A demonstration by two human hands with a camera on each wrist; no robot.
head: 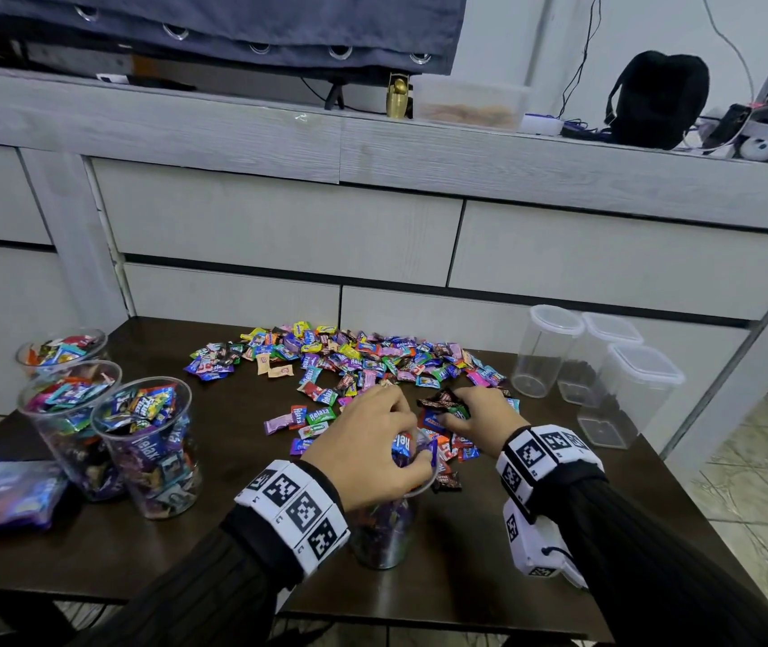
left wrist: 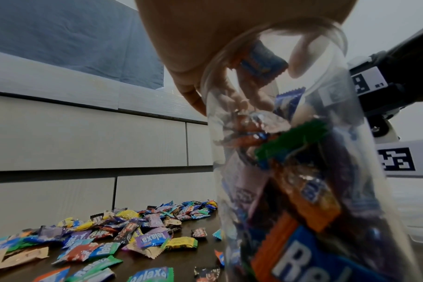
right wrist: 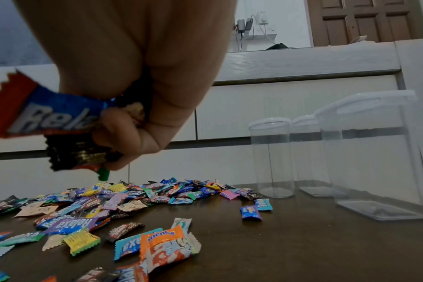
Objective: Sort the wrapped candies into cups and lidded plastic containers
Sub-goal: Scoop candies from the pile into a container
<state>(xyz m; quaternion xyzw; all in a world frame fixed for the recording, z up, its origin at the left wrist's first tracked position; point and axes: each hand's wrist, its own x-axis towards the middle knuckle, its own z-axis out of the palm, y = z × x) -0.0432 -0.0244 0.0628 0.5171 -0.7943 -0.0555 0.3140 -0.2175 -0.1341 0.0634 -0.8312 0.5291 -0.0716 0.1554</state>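
A heap of wrapped candies (head: 349,361) lies across the middle of the dark table (head: 489,562). A clear cup (head: 382,539) part-filled with candies stands near the front edge. My left hand (head: 372,441) is over its mouth, fingers curled inside the rim (left wrist: 273,30) and pinching a blue candy (left wrist: 261,64). My right hand (head: 480,410) hovers just right of the cup and grips a bunch of candies (right wrist: 77,154): dark wrappers, a green one and a red-and-blue Relaxa (right wrist: 36,114). Loose candies (right wrist: 162,246) lie below it.
Three clear cups full of candies (head: 148,441) stand at the table's left, with a blue bag (head: 3,497) beside them. Three clear lidded containers (head: 629,399) stand at the right edge, seemingly without candies. White drawers (head: 279,226) rise behind the table.
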